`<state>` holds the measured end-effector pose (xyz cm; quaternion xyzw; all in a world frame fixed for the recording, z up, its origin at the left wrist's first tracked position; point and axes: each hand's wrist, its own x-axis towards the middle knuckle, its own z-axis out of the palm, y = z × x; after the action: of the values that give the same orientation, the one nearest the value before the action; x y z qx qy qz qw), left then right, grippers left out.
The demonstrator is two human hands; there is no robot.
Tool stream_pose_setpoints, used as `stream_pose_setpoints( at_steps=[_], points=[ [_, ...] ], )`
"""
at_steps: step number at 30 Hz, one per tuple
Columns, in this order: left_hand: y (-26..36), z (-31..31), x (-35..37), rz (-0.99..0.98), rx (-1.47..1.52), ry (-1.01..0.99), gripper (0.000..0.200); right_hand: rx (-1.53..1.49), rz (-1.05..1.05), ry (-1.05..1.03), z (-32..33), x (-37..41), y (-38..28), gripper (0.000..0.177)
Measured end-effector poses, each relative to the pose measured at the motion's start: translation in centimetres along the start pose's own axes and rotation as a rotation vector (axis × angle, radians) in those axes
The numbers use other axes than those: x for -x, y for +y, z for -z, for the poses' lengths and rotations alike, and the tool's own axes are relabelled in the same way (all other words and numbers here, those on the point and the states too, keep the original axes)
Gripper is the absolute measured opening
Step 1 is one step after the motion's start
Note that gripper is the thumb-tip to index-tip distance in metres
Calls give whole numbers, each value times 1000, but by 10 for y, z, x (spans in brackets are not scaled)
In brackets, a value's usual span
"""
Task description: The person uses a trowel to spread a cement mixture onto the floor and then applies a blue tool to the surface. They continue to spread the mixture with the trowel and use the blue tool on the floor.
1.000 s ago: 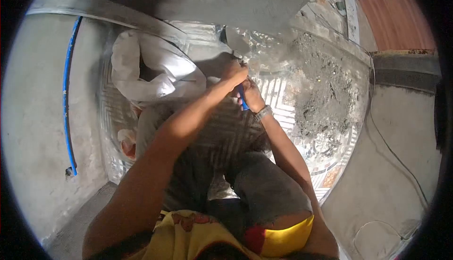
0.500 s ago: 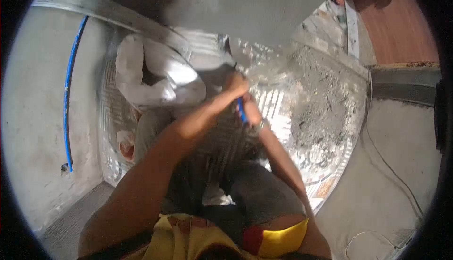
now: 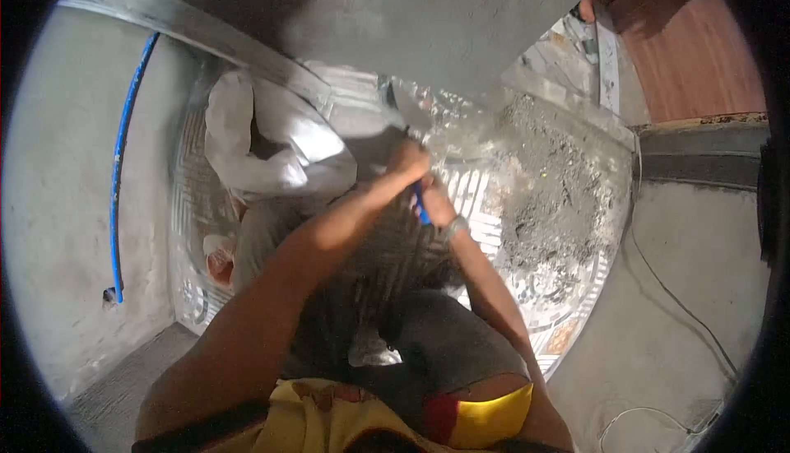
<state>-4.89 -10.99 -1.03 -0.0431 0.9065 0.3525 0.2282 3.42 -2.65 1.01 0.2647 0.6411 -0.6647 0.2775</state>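
Note:
My left hand (image 3: 407, 162) is closed around the front of a tool with a blue handle (image 3: 422, 206). Just below it, my right hand (image 3: 436, 204), with a band on the wrist, grips the same handle. Beyond my hands, a grey pointed blade (image 3: 411, 106) points toward the far surface, so the tool looks like a trowel. Its neck is mostly hidden by my left hand. Wet-looking grey plaster (image 3: 395, 25) spreads across the top of the view, above the blade.
Close on my left is a co-worker in a white long-sleeved top (image 3: 280, 128). Loose mortar (image 3: 559, 198) lies on the patterned floor at right. A metal straightedge (image 3: 189, 25) crosses upper left; a blue pipe (image 3: 119, 173) runs along the left wall. Another person's hand (image 3: 587, 9) shows at top right.
Both hands stay on the blue handle and have hardly moved. The grey blade shows more clearly now. The top-right person's forearm and hand have come slightly lower in view.

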Motion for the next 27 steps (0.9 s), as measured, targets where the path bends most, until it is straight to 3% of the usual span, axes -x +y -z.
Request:
stream_pose_setpoints(
  at_steps=[2,3,4,6,7,8,10,11,12,13,14,15,16,18,20,21,23,25,27],
  points=[
    [46,41,16,570,162,-594,38,-120,17,-138,9,-18,15,30],
    [13,15,10,269,118,-347,35,-30,29,-41,1,3,1,26],
    [-22,-13,0,-35,75,-85,32,284,434,-32,3,-14,37,28],
    [-31,-23,-8,-62,14,125,35,-102,194,-16,-9,-7,26,34],
    [-29,-30,-22,6,109,12,36,-47,20,-23,0,-9,14,40],
    [-12,-11,-19,218,124,-181,36,-152,-60,-64,3,-4,0,40],
    [-6,1,9,176,87,-191,36,4,145,-100,8,-23,36,43],
    [0,9,11,136,77,-171,36,114,363,12,2,-40,59,43],
    [-31,-17,5,-54,28,83,35,264,575,173,-3,-56,82,44],
    [-42,-26,-8,-129,15,117,33,411,749,367,-8,-72,105,44],
    [-49,-33,-13,-195,0,140,31,405,630,264,-4,-43,74,43],
    [-42,-32,-22,-92,-35,93,30,53,81,-18,-6,-4,13,38],
    [-29,-24,-25,10,-74,37,28,41,-19,-96,2,-26,27,30],
    [-7,12,-1,178,92,-243,29,79,33,-103,-1,-13,21,26],
    [-42,-11,-1,-198,116,178,35,259,526,138,-12,-49,63,27],
    [-43,-11,-2,-247,-34,238,40,377,740,311,-22,-48,56,28],
    [-36,-11,-29,22,98,-56,38,197,32,-41,-8,-24,13,31],
    [24,45,9,292,207,-298,34,436,280,-109,2,-51,54,32],
    [-40,-9,-10,-88,159,46,31,688,449,180,-12,-40,53,39]
  ],
)
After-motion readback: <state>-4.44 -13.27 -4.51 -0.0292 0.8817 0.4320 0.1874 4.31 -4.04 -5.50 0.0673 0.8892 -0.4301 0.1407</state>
